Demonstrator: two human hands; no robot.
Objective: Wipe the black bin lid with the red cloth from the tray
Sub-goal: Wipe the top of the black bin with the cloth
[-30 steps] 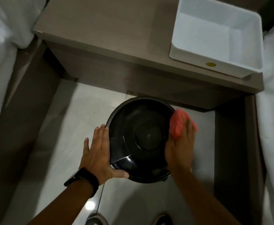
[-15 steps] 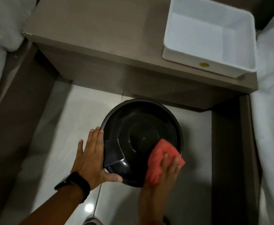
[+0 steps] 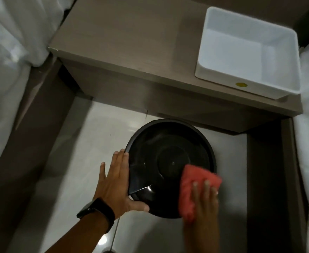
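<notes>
Right hand [image 3: 203, 201], fingers flat, presses soft red cloth [image 3: 195, 187] at five o'clock on glossy, probably slippery round black bin lid [image 3: 168, 161]; spread left hand [image 3: 116, 181] braces its nine-o'clock rim.

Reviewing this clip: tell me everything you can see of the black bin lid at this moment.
The black bin lid is round, glossy and looks like plastic, with a raised rim, a circular centre recess and a wedge-shaped flap at its left edge. It sits level on the bin, on the pale floor in front of the nightstand. The left hand lies flat against its left rim, thumb under the near edge. The right hand presses the red cloth onto its near-right part.
</notes>
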